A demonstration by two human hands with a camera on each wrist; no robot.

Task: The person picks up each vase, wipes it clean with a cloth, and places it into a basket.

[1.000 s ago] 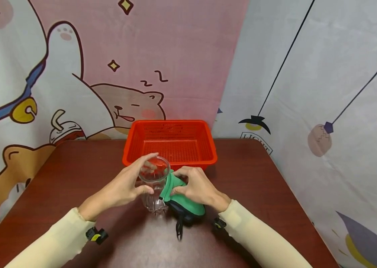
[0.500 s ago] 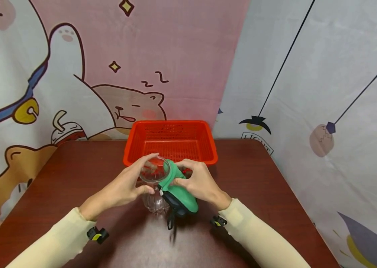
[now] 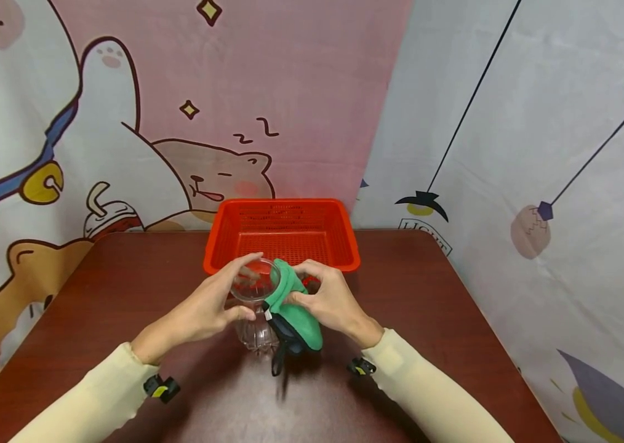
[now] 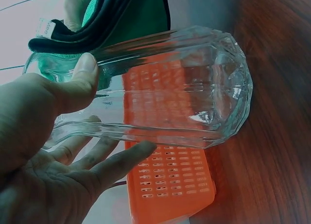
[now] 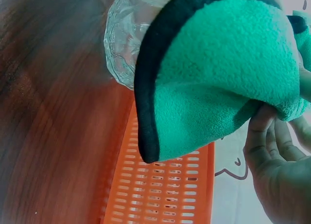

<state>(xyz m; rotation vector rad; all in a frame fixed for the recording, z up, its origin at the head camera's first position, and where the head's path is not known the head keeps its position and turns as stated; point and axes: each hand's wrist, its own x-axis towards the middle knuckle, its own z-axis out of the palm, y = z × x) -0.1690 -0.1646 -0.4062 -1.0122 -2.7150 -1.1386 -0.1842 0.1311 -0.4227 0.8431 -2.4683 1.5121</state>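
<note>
Hands meet over the middle of the dark wooden table (image 3: 96, 295), just in front of the red basket (image 3: 284, 234) that sits at the table's far edge. The left hand (image 3: 204, 307) grasps a clear ribbed glass (image 3: 253, 307) by its upper part, thumb on the near side and fingers curled around the far side of the rim. In the left wrist view the thumb (image 4: 80, 83) presses the glass (image 4: 194, 88) wall near the mouth while the other fingers (image 4: 116, 161) lie along its underside. The base of the glass stands on or just above the table; which one cannot be told.

The right hand (image 3: 331, 304) pinches a green cloth with a black edge (image 3: 292, 314) between thumb and fingers. The cloth's upper end lies over the right side of the glass rim, touching it, and the rest hangs down beside the glass toward the table, a dark loop dangling below. In the right wrist view the cloth (image 5: 218, 73) is bunched against the glass (image 5: 126, 34), with the fingers (image 5: 265, 131) gripping its folded end.

Both forearms wear cream sleeves (image 3: 428, 394). Behind the table hangs a cartoon-printed backdrop (image 3: 124, 123).
</note>
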